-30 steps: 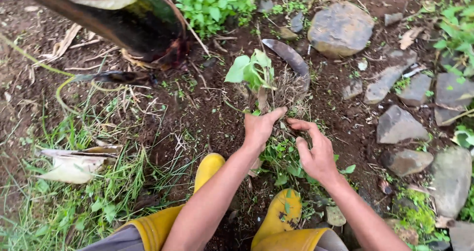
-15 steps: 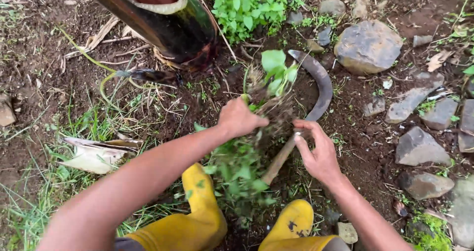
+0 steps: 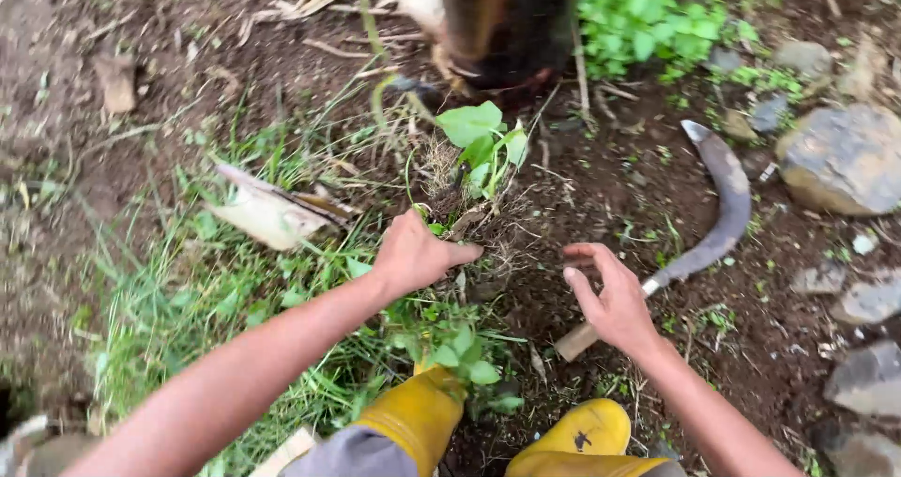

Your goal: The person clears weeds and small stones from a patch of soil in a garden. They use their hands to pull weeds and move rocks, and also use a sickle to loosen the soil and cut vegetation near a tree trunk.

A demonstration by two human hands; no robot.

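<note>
Left grip (image 3: 413,252) clutches uprooted weeds (image 3: 474,172); right hand (image 3: 610,299) spread open above sickle (image 3: 699,224), stones (image 3: 845,158) beside.

- Soft, even daylight covers the ground; no hard shadows and no glare anywhere.
- Just beyond the fingers (image 3: 587,252) of the right hand (image 3: 610,299), the soil reads dark and fairly sharp.
- Above the fingers, the dark trunk (image 3: 502,27) at the top edge is smeared by motion blur.
- Below the fingers, the forearms and yellow boots (image 3: 572,430) look stretched and soft from wide-angle distortion.
- Far left of the fingers, the corners dim slightly.
</note>
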